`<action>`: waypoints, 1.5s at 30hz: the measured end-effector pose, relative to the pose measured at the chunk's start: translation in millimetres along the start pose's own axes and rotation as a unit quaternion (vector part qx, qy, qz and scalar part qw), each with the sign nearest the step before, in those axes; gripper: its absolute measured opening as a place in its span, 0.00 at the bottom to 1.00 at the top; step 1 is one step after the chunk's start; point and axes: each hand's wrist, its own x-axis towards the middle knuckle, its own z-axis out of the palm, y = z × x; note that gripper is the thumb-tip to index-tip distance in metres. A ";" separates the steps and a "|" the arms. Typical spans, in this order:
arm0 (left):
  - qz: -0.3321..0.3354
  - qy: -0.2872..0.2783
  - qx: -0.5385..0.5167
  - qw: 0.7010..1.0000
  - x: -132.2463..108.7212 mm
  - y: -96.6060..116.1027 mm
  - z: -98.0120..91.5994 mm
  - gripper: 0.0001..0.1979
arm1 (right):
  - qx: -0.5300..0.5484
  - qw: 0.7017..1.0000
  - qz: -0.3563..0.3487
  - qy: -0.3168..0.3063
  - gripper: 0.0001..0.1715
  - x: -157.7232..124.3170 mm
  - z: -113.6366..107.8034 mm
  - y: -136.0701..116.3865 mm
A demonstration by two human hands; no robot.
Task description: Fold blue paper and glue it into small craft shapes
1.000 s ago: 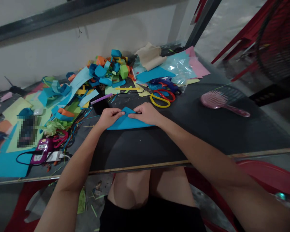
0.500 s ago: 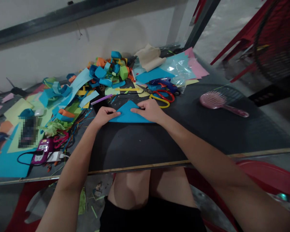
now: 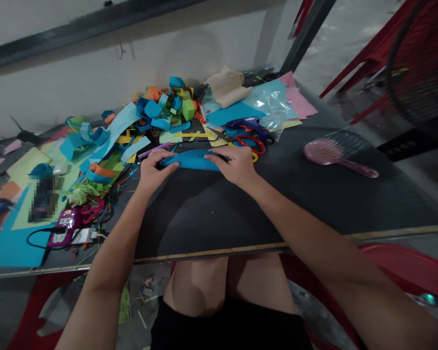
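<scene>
Between my two hands is a folded sheet of blue paper (image 3: 193,159), held over the dark table (image 3: 204,214) and bowed slightly, with its long side toward me. My left hand (image 3: 156,167) pinches its left end between thumb and fingers. At the right end, my right hand (image 3: 235,163) grips it the same way, thumb on the near face. Scissors with red and yellow handles (image 3: 248,142) lie just behind my right hand, partly covered by it. A purple stick (image 3: 155,149) lies just behind my left hand.
Folded paper pieces (image 3: 160,107) are heaped against the wall. Left of me lie paper sheets (image 3: 18,243), a blurred-out dark object (image 3: 43,198) and a purple device with a cable (image 3: 67,226). A pink hairbrush (image 3: 323,150) lies right, near a fan (image 3: 419,73).
The blue paper lay flat as a triangle with its point away from me; now it is raised and curved, its point out of sight. Both hands have shifted their grip toward its ends.
</scene>
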 end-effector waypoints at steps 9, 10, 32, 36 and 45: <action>-0.051 -0.011 -0.022 0.998 -1.2 11.7 1.4 0.16 | 0.012 0.999 -0.029 -0.015 0.14 -1.4 -0.6 0.7; -0.081 -0.022 -0.043 0.996 -0.9 11.9 0.6 0.18 | 0.015 1.000 -0.022 -0.012 0.16 -1.1 -0.5 0.2; -0.199 0.028 -0.182 0.963 2.0 -4.8 3.6 0.21 | 0.038 0.994 0.096 -0.022 0.38 6.1 0.4 4.1; -0.200 0.025 -0.186 0.962 1.6 -4.8 4.1 0.20 | 0.043 0.993 0.112 -0.024 0.38 6.3 -0.6 3.5; -0.202 0.024 -0.200 0.958 2.5 -2.2 4.7 0.21 | 0.047 0.992 0.111 -0.023 0.36 6.5 -0.5 4.8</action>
